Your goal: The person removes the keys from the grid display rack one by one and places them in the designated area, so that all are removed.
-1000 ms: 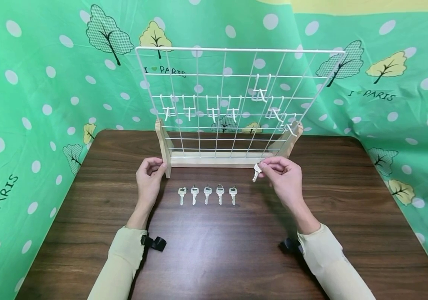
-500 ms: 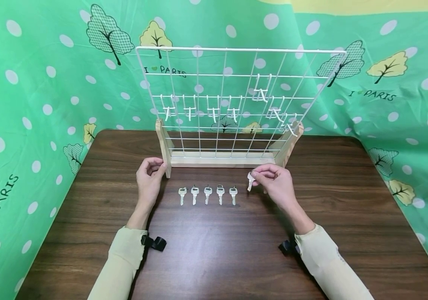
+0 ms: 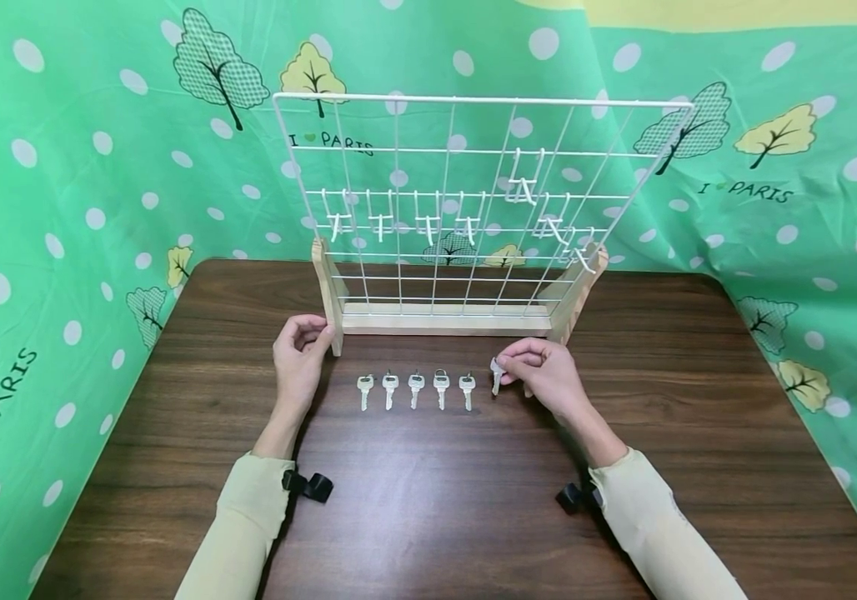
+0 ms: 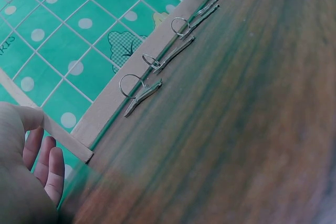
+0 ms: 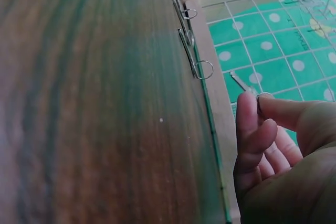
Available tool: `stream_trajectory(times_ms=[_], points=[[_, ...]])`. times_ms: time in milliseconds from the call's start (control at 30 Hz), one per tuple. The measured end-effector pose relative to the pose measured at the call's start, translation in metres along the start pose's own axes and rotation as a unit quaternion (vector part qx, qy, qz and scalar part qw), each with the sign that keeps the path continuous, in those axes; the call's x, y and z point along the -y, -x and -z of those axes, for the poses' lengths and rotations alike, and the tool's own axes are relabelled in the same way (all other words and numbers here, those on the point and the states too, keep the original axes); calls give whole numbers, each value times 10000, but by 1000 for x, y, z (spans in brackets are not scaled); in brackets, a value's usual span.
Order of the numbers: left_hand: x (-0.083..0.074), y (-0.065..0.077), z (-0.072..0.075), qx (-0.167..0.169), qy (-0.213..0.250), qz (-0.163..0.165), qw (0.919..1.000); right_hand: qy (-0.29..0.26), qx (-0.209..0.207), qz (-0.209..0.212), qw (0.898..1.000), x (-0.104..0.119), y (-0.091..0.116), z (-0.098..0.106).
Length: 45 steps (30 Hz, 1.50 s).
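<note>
My right hand (image 3: 547,373) pinches a silver key (image 3: 496,379) by its head between thumb and fingers, just right of a row of several silver keys (image 3: 441,392) lying on the table. In the right wrist view the pinched key (image 5: 240,81) sticks out past the fingertips. My left hand (image 3: 298,358) grips the left wooden leg (image 3: 328,287) of a white wire grid rack (image 3: 473,99) with thumb and fingers. The left wrist view shows that hand's thumb against the leg (image 4: 68,139), the other fingers loosely curled. Small rings are fitted to the lying keys (image 4: 137,98).
Several white wire hooks (image 3: 468,227) hang on the grid, mostly in its middle rows. A wooden crossbar (image 3: 443,322) joins the rack's legs behind the keys. Green patterned cloth (image 3: 83,275) surrounds the dark wood table (image 3: 428,517).
My right hand has moved left and toward me with the key, coming down from the rack's base to beside the row. My left hand has stayed on the leg.
</note>
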<state>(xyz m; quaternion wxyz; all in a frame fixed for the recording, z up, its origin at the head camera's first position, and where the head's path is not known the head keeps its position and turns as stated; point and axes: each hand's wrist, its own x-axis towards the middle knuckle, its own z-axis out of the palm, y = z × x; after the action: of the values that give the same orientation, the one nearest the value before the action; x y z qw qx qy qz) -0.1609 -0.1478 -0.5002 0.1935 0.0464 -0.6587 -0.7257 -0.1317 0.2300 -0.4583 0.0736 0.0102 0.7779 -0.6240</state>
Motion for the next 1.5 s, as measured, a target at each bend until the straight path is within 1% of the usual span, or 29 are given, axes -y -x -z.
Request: stream_trajectory(times_ms=[233,400,500,667,833,1000,1200,1400,1500], points=[[-2,0,0,38,-18,-11,10000,317,195,-222,9991,-9,-2,0],[-2,0,0,46,-26,9,10000,525,188,-222,9982,-12,-2,-3],[-1,0,0,31,-48,19,10000,678,118,-101,9976,-13,-3,-5],[-2,0,-1,-13,-101,74,9999,990,-72,267,9947,-17,-4,-8],[-7,0,-3,-17,-106,135,9999,1548,-289,565,9859,-21,-5,-8],[-7,1,-3,-22,-82,85,9999,2084,-319,861,9737,-24,-6,-9],[-2,0,0,-12,-75,40,10000,2376,-333,940,9662,-24,-4,-11],[-2,1,0,18,-49,43,10000,2664,-379,1058,9573,-22,-2,-13],[-3,1,0,37,-40,30,10000,2674,-420,1152,9557,-23,-2,-13]])
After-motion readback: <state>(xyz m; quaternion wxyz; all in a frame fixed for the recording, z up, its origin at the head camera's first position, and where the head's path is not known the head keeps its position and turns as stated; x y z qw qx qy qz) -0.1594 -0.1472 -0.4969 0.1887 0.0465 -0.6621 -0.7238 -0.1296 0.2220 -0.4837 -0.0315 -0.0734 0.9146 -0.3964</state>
